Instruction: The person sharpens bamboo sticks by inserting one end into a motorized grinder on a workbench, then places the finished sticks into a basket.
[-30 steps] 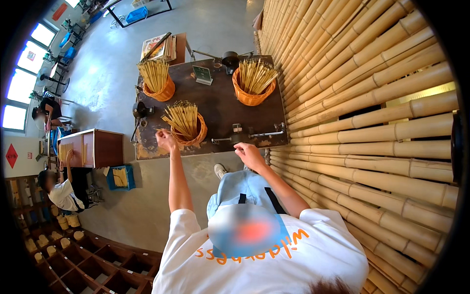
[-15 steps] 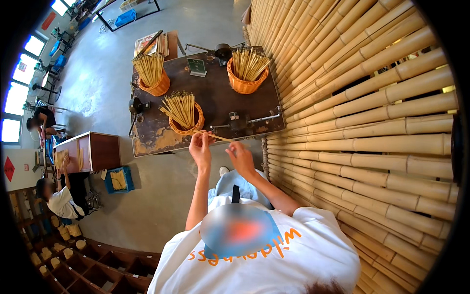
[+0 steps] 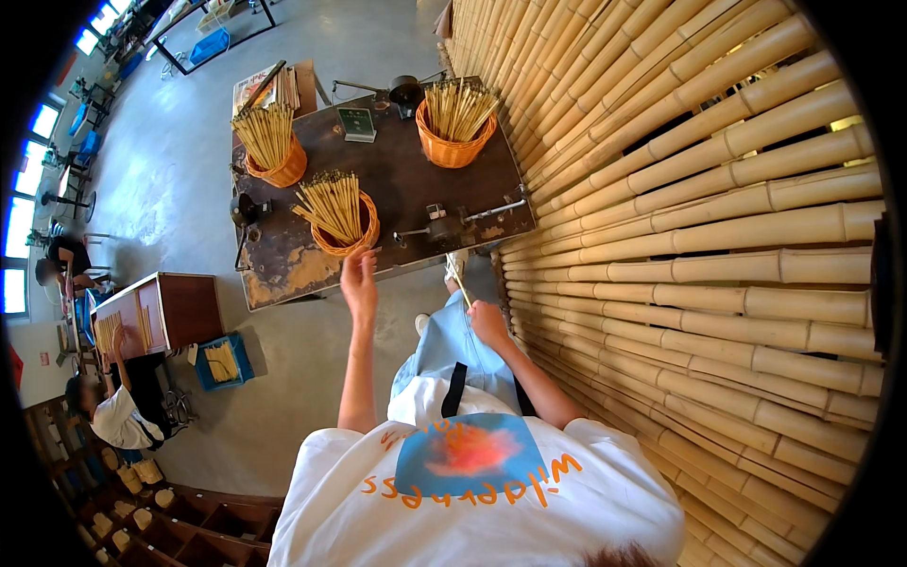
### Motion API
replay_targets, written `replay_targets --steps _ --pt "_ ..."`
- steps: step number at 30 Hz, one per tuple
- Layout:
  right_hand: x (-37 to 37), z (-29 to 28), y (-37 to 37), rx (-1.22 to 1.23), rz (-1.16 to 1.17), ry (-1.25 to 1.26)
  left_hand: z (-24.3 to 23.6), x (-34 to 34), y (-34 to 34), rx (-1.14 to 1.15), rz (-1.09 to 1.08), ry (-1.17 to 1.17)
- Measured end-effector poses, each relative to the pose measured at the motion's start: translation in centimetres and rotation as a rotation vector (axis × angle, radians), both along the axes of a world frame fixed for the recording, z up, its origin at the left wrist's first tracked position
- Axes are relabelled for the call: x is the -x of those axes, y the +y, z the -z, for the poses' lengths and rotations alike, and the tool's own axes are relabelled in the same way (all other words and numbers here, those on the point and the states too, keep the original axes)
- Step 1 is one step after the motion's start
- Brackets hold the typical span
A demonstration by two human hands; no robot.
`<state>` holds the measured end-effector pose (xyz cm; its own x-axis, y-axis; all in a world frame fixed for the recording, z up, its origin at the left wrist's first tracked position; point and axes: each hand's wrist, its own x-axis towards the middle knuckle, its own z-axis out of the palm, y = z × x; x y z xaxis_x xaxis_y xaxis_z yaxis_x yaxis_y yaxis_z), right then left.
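My right hand [image 3: 488, 324] is closed around one end of a thin bamboo stick [image 3: 459, 282], which points up and slightly left over my lap. Just below the front basket's rim, my left hand [image 3: 358, 285] has its fingers stretched out, with nothing visible in them. The orange wicker basket [image 3: 374, 232] beside it stands near the table's front edge. A bundle of bamboo sticks [image 3: 333, 205] leans out of it to the left. Whether my left fingertips touch the basket, I cannot tell.
The dark worn table [image 3: 326, 269] also bears two more wicker baskets of sticks [image 3: 456, 151] [image 3: 283, 172], a green sign [image 3: 356, 125] and a metal fixture [image 3: 439, 227]. A bamboo wall [image 3: 661, 255] stands close on my right. Another person [image 3: 121, 416] works at far left.
My left hand has let go of the stick and moved left toward the basket. The stick has swung from nearly level to steep, now in my right hand alone, which is lower. The view has shifted.
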<state>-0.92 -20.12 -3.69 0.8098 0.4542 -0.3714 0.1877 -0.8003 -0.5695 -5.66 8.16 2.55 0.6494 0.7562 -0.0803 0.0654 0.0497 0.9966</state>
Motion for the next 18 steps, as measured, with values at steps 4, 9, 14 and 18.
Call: replay_targets --steps 4,9,14,18 --pt "-2.2 3.9 0.9 0.062 0.092 -0.011 -1.5 2.9 1.7 -0.121 -0.059 0.097" --pt "-4.1 5.3 3.1 0.115 0.072 0.012 -0.5 5.0 3.7 -0.324 -0.07 0.259" --pt "-4.5 7.9 2.9 0.089 0.098 0.006 0.7 4.7 3.5 -0.288 -0.102 0.238" --pt "-5.1 10.8 3.0 0.06 0.053 0.014 2.3 5.3 2.8 -0.211 -0.12 0.221"
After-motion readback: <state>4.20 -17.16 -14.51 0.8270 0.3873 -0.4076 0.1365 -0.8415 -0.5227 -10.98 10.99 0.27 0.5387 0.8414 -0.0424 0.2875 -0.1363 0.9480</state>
